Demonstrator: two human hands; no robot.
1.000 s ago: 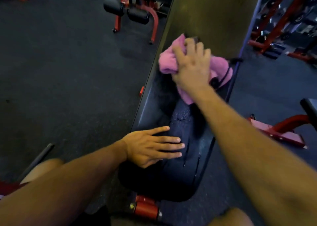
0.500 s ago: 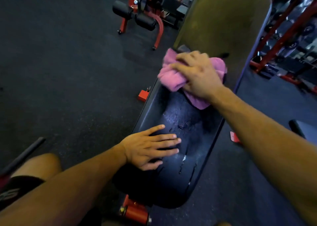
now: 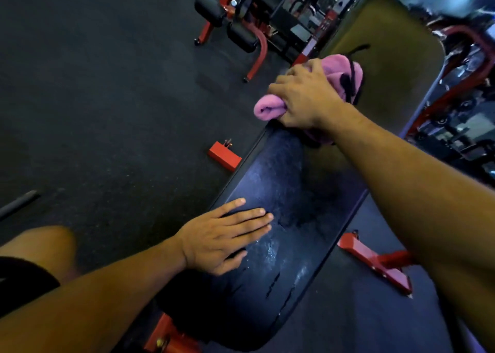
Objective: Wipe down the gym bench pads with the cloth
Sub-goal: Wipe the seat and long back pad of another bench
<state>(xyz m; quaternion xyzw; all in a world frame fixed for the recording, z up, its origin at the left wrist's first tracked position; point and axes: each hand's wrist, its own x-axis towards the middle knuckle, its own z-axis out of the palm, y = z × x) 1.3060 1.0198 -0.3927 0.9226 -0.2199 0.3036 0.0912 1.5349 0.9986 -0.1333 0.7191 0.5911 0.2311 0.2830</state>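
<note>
Your right hand [image 3: 305,95] has its grip curled round the bunched pink cloth [image 3: 270,108], pressing it onto the far end of the black seat pad [image 3: 289,191] of the bench, right where that pad meets the olive back pad [image 3: 388,84]. The cloth sticks out of the grip on both sides: a rolled fold toward the left past your fingers, and a larger wad beyond your knuckles against the back pad. A black strap [image 3: 351,71] lies across that wad. Your left hand [image 3: 222,240] lies flat on the near part of the seat pad, fingers straight and close together, well apart from the cloth. The pad surface between your hands looks scuffed and cracked.
</note>
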